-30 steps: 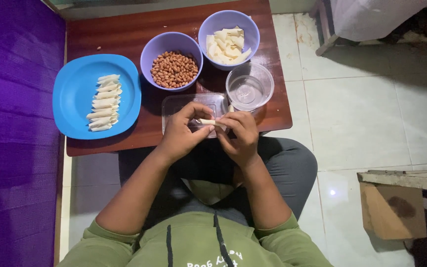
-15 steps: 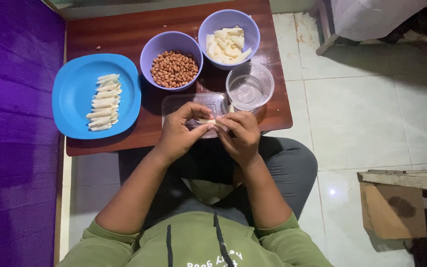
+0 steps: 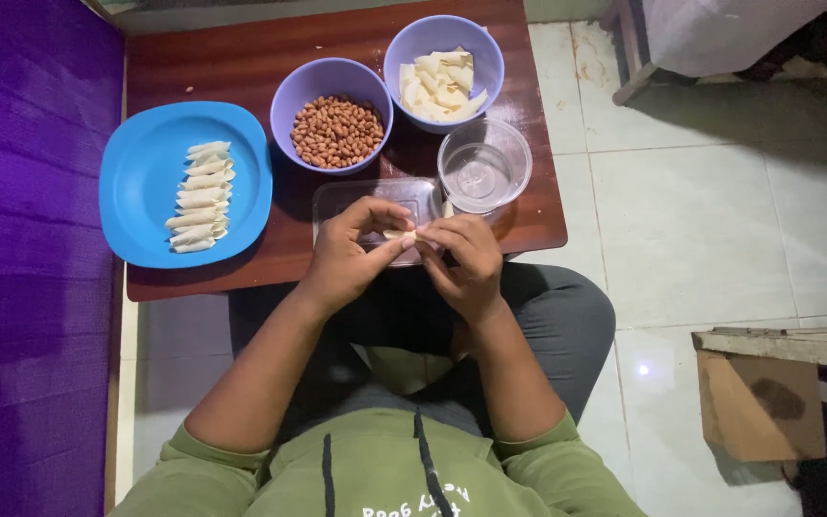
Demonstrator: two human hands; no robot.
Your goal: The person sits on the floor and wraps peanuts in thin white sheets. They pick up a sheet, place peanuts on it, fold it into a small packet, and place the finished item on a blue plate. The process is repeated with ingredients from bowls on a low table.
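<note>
I read both hands as meeting over the near edge of the table (image 3: 241, 57). The left hand (image 3: 351, 254) and the right hand (image 3: 466, 263) are closed in a narrow pinch on one small pale wrapper roll (image 3: 399, 234), which sits between the fingertips, thumbs on top. The roll is mostly covered, so I cannot tell for certain whether its end is sealed yet.

Step in hand, as I judge it: rolling or pressing shut one filled wrapper.

Directly under and just beyond the hands lies a clear flat tray (image 3: 375, 196). Just beyond the right hand stands a clear round bowl (image 3: 483, 165); it looks to hold a little clear liquid.

Beyond the left hand is a purple bowl of peanuts (image 3: 334, 113). Beyond the right hand, farther back, is a second purple bowl of cut wrapper pieces (image 3: 444, 57).

Well off to the left of the left hand rests a blue plate (image 3: 136, 191) with a column of finished rolls (image 3: 198, 196).

Next move, as I judge it: a firm, even squeeze along the seam without splitting the thin wrapper, then a long reach to the left to set the piece in line on the plate.
</note>
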